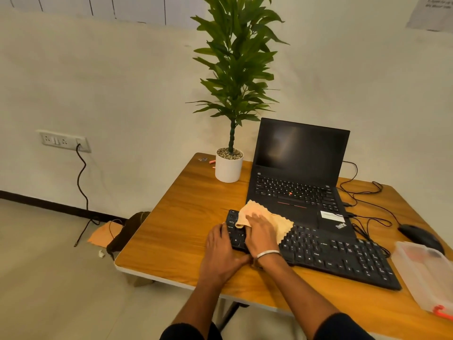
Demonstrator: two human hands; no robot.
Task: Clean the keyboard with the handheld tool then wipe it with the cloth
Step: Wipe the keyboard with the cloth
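Both forearms are extended from the near edge of the frame over the wooden desk, converging at the left end of the external black keyboard.

Left hand: laid at the keyboard's left end, heel on the desk, fingers bent over the end keys. The board appears to be steadied by it; whether the edge is truly gripped cannot be told. Nothing else is held.

Right hand: a bangle is worn at the wrist. The palm is set flat, fingers straight and spread, pressing the orange cloth down onto the left part of the keyboard. The cloth is pressed, not pinched; one corner is folded under by the fingertips, the far part spills towards the laptop's palm rest.

Step in hand, judged: the wiping stage, begun at the left end. Most of the key field to the right looks yet to be covered.

How it is best done, judged:
- Pressure kept light and even, so keycaps are not caught by the cloth.
- Strokes run along the rows, left to right.
- Cloth flattened, the folded corner opened out.
- Board held still by the left hand throughout.

Further off: a clear plastic box at the right desk edge, a black mouse behind it, an open ThinkPad laptop with dark screen, trailing cables, and a potted plant by the wall. No handheld tool can be identified.
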